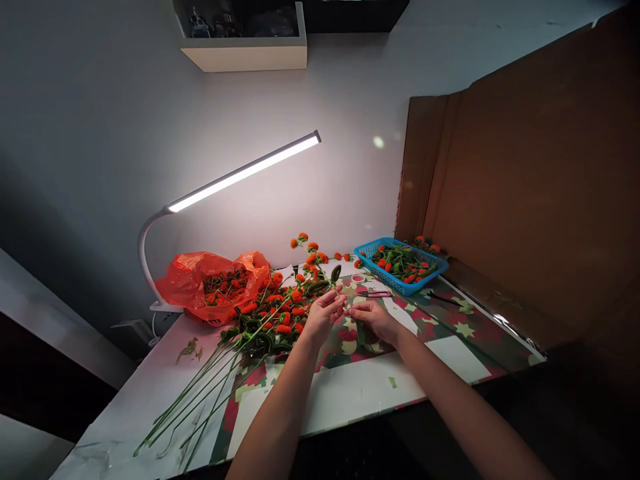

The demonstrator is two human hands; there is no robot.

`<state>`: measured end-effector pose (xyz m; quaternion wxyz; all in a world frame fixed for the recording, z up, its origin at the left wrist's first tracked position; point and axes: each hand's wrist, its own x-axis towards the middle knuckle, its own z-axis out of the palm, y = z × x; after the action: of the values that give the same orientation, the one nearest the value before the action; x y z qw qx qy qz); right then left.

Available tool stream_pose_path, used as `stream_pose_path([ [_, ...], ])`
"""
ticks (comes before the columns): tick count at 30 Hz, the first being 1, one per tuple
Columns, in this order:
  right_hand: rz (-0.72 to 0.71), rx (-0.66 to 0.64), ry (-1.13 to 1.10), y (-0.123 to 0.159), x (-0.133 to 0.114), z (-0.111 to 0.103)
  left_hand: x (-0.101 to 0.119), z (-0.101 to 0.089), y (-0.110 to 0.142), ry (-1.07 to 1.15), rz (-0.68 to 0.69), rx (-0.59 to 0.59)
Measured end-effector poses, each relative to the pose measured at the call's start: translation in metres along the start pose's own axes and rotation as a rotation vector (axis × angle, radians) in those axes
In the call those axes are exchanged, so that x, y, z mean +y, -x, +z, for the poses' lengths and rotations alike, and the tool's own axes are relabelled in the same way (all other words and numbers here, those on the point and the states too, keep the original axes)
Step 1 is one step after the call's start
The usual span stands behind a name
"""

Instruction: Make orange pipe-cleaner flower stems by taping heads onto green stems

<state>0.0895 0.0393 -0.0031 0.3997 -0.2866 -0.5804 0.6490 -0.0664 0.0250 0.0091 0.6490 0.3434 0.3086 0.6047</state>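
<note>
My left hand [324, 316] pinches the lower end of a green flower stem, its leaves [335, 273] standing just above the fingers. Orange flower heads [313, 258] rise up and left of it; whether all belong to that stem I cannot tell. Close by on the right, my right hand [376, 320] is closed in a pinch by the left fingertips. What lies between its fingers is too small to make out. A pile of orange flowers [284, 319] with long stems [210, 397] lies to the left of my hands. Small scissors [375, 293] and a tape roll [358, 278] rest just beyond them.
A red plastic bag [185, 283] of flowers stands at the left under a lit lamp [245, 173]. At the back right is a blue basket [411, 289] holding stems and flowers. A cardboard sheet [520, 180] walls the right side. White paper [360, 393] covers the front table edge.
</note>
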Motion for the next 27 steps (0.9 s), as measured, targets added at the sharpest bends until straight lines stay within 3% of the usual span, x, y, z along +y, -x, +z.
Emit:
stream_pose_path([
  [5,0.031,-0.015,0.057,0.0,0.0,-0.003,0.007,-0.002,0.001,0.027,-0.038,-0.134],
  [8,0.013,0.015,0.214,0.001,0.001,-0.004,0.01,-0.003,0.0,0.038,-0.051,-0.166],
  [13,-0.291,0.109,0.591,0.004,-0.003,-0.007,0.016,-0.006,0.0,0.024,-0.082,-0.095],
  [18,-0.492,0.079,0.851,0.009,-0.005,-0.01,0.016,-0.004,0.001,-0.025,-0.104,-0.044],
  [23,-0.367,-0.034,1.13,0.012,-0.006,-0.015,0.011,-0.001,0.002,-0.043,-0.1,-0.052],
  [27,-0.257,-0.119,1.165,0.014,-0.011,-0.018,0.007,-0.002,0.001,-0.049,-0.091,-0.056],
])
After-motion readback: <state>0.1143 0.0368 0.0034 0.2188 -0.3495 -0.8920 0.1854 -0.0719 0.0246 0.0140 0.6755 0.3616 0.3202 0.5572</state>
